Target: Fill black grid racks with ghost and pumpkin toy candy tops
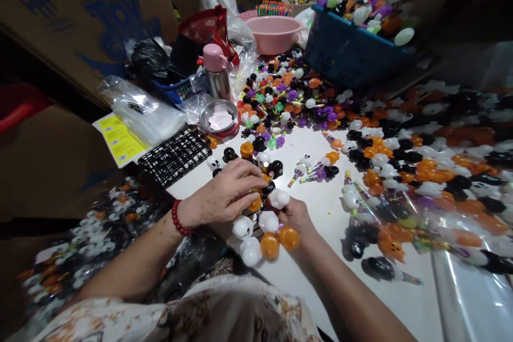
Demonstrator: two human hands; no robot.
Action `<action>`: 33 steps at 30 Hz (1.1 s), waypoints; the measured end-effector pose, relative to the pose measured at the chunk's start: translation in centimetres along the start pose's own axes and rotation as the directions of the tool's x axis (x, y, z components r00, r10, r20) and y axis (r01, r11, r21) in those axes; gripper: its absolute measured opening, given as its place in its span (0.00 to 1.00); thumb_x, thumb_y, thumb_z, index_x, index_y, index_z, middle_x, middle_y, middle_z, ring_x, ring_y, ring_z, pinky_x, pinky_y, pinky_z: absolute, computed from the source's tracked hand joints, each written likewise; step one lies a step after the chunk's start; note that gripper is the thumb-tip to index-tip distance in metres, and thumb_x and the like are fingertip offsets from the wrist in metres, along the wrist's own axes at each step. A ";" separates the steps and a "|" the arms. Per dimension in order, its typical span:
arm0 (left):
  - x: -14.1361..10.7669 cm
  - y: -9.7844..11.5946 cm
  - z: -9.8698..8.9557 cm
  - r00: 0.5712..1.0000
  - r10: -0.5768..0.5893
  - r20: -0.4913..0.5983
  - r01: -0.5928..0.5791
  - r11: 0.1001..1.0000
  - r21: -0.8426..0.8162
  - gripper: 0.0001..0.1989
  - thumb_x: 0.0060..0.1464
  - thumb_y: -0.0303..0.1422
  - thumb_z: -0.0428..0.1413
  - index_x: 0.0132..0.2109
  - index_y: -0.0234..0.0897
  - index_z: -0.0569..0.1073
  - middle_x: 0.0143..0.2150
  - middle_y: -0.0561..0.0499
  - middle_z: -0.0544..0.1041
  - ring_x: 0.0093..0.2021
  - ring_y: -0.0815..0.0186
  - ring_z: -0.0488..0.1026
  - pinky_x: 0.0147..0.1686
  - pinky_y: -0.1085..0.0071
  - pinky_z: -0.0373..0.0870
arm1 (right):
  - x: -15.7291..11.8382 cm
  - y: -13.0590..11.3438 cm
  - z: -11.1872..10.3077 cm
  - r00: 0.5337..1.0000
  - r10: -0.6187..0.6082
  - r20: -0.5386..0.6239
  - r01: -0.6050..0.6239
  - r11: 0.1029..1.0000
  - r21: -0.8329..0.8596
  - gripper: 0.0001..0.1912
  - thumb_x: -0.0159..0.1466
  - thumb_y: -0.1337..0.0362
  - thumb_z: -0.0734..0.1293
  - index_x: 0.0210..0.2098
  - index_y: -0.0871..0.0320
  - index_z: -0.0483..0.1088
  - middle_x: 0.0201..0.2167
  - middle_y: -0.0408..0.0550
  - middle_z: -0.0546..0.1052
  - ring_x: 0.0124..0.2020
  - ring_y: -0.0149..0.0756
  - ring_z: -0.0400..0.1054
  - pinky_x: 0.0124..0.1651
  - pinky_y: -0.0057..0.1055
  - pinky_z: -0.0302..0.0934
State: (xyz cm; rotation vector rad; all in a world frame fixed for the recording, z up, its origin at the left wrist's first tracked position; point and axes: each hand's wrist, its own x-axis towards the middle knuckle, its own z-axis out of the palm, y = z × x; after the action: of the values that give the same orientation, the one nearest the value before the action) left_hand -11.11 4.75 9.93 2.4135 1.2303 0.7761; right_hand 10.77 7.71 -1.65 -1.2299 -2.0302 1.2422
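My left hand (pixel 234 192), with a red bead bracelet at the wrist, curls over orange and black Halloween figure toppers in the middle of the table. Its fingers are bent together around an orange topper (pixel 255 202). My right hand (pixel 296 216) is closed beside a white ghost-like topper (pixel 279 199); its fingertips are hidden behind the pieces. Nearer to me, white toppers (pixel 250 251) and orange pumpkin toppers (pixel 270 246) cluster between the hands. Beyond the left hand stand black toppers (pixel 276 169) and a skull-faced white one (pixel 215 162).
A black grid rack (pixel 176 155) lies at left. Several candy-filled tubes (pixel 316 171) with toppers lie right of the hands. Large heaps (pixel 425 165) spread right and back. A steel flask (pixel 217 77), pink basin (pixel 274 35) and full blue basket (pixel 348 45) stand behind.
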 end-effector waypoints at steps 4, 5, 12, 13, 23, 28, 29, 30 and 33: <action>0.0 -0.1 0.1 0.999 0.019 0.030 -0.020 1.000 0.017 0.15 0.63 0.30 0.51 0.55 0.38 0.73 0.53 0.41 0.73 0.56 0.59 0.67 0.60 0.55 0.63 | 0.4 0.0 -0.1 0.996 -0.072 0.049 0.075 0.994 -0.074 0.08 0.60 0.63 0.62 0.29 0.57 0.72 0.28 0.48 0.76 0.29 0.38 0.67 0.33 0.32 0.60; 0.1 -0.2 0.1 0.999 0.021 0.036 -0.022 1.000 0.021 0.16 0.63 0.30 0.51 0.56 0.38 0.73 0.53 0.41 0.73 0.56 0.59 0.67 0.60 0.55 0.63 | 0.6 0.0 -0.1 0.994 -0.087 0.059 0.092 0.992 -0.083 0.07 0.60 0.64 0.62 0.30 0.57 0.72 0.28 0.48 0.77 0.29 0.38 0.67 0.34 0.32 0.60; 0.3 -0.2 -0.3 0.986 0.078 0.146 -0.091 0.992 0.086 0.21 0.63 0.33 0.52 0.63 0.45 0.68 0.61 0.43 0.71 0.63 0.55 0.62 0.63 0.50 0.59 | 1.2 -0.3 0.1 0.993 -0.100 0.060 0.106 0.989 -0.105 0.07 0.61 0.64 0.65 0.35 0.58 0.74 0.31 0.47 0.79 0.31 0.37 0.68 0.35 0.30 0.58; 0.3 -0.2 -0.3 0.984 0.071 0.162 -0.088 0.991 0.102 0.22 0.63 0.33 0.52 0.63 0.45 0.68 0.62 0.43 0.70 0.64 0.54 0.62 0.63 0.50 0.59 | 1.2 -0.4 0.1 0.994 -0.096 0.058 0.100 0.992 -0.081 0.07 0.61 0.64 0.65 0.36 0.58 0.74 0.32 0.46 0.79 0.31 0.37 0.68 0.36 0.30 0.58; 0.9 -0.5 0.1 0.963 0.052 0.266 -0.086 0.990 0.116 0.21 0.64 0.31 0.51 0.63 0.45 0.67 0.63 0.46 0.70 0.65 0.55 0.59 0.63 0.48 0.56 | 1.3 -0.4 0.4 0.996 -0.085 0.013 0.086 0.994 -0.063 0.07 0.64 0.62 0.66 0.37 0.57 0.75 0.33 0.44 0.76 0.34 0.34 0.67 0.37 0.28 0.57; 1.1 -0.5 0.2 0.960 0.039 0.277 -0.072 0.991 0.110 0.22 0.64 0.32 0.50 0.64 0.44 0.65 0.62 0.46 0.71 0.65 0.55 0.59 0.62 0.49 0.56 | 1.4 0.1 0.5 0.994 -0.107 -0.005 0.107 0.991 -0.076 0.06 0.63 0.64 0.67 0.36 0.58 0.77 0.31 0.46 0.74 0.32 0.35 0.66 0.37 0.29 0.57; 1.1 -0.6 0.2 0.960 0.038 0.278 -0.073 0.990 0.119 0.23 0.65 0.32 0.50 0.65 0.44 0.64 0.63 0.46 0.71 0.66 0.55 0.59 0.62 0.49 0.56 | 1.3 0.2 0.6 0.993 -0.119 -0.013 0.118 0.991 -0.059 0.07 0.63 0.65 0.66 0.36 0.58 0.77 0.31 0.46 0.75 0.33 0.36 0.67 0.38 0.29 0.58; 1.1 -0.6 0.2 0.960 0.035 0.279 -0.073 0.989 0.127 0.23 0.65 0.32 0.50 0.66 0.44 0.63 0.64 0.46 0.70 0.66 0.55 0.58 0.63 0.49 0.55 | 1.3 0.3 0.7 0.992 -0.126 -0.026 0.125 0.992 -0.033 0.07 0.64 0.66 0.66 0.37 0.57 0.77 0.31 0.46 0.75 0.33 0.36 0.67 0.39 0.30 0.59; 1.0 -0.8 0.5 0.962 0.027 0.272 -0.066 0.988 0.137 0.24 0.66 0.33 0.49 0.68 0.44 0.61 0.66 0.47 0.68 0.67 0.55 0.57 0.64 0.50 0.53 | 1.2 0.5 1.1 0.988 -0.126 -0.086 0.132 0.989 0.063 0.08 0.64 0.67 0.65 0.39 0.56 0.77 0.34 0.45 0.77 0.35 0.36 0.69 0.41 0.29 0.61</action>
State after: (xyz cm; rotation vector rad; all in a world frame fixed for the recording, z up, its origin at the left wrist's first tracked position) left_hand -10.83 6.02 9.48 2.5675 1.1592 0.3621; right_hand 9.64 8.33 -2.70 -1.0818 -1.9590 1.1714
